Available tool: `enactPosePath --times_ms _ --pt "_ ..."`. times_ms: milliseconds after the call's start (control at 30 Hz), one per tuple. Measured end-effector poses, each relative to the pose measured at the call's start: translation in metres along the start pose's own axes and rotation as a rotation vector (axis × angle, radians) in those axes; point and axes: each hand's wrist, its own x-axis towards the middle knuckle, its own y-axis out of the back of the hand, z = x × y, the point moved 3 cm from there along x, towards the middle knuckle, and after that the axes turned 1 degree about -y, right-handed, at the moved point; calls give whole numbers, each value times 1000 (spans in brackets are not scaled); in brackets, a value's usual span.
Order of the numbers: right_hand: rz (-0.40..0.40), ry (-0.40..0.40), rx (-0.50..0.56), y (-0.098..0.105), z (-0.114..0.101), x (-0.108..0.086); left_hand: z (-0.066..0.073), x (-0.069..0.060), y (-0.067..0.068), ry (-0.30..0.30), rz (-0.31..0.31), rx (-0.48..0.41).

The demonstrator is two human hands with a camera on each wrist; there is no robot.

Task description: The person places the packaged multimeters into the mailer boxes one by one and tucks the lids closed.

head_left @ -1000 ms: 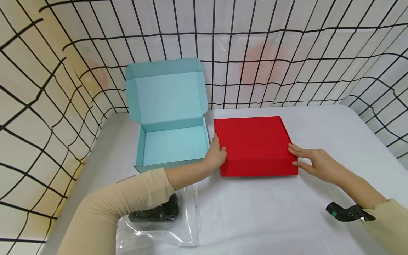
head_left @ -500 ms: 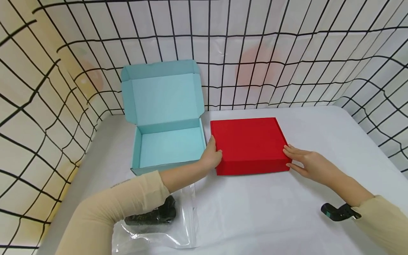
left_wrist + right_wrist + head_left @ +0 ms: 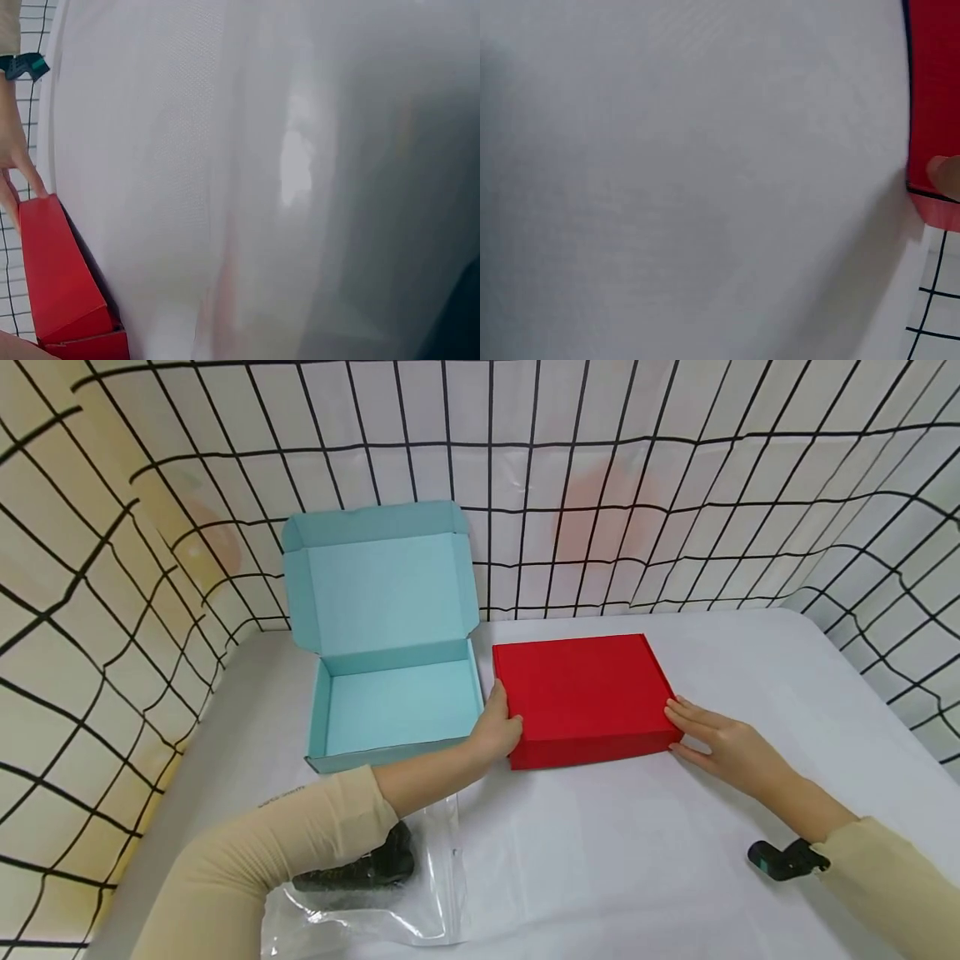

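A closed red cardboard box (image 3: 585, 689) lies flat-side up on the white-covered table. My left hand (image 3: 495, 727) holds its left side, thumb at the front left corner. At the right end, my right hand (image 3: 723, 750) grips the front corner, fingers along the side and thumb at the front. The right wrist view shows the thumb tip (image 3: 946, 177) against the red box (image 3: 934, 82). In the left wrist view, the red box (image 3: 64, 274) stretches between both hands. Just left of it stands a light blue box (image 3: 405, 706), lid raised and nothing inside. Undersides of both boxes are hidden.
A clear zip bag (image 3: 427, 910) with a dark item (image 3: 375, 864) lies at the front left, partly under my left forearm. Black wire grid (image 3: 491, 468) rises behind the table and along both sides. A dark wrist device (image 3: 786, 860) hangs at my right sleeve.
The red box has turned slightly, its right front corner shifting back. Both hands have stayed on it. The whole view has drifted a little, carrying the scene leftward.
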Motion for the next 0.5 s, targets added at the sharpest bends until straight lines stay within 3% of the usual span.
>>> enactPosePath --times_ms 100,500 --pt "38 11 -7 -1 -1 0 0 0 0 -6 0 9" --pt "58 -17 -30 -3 -2 0 -1 3 1 -14 8 25"
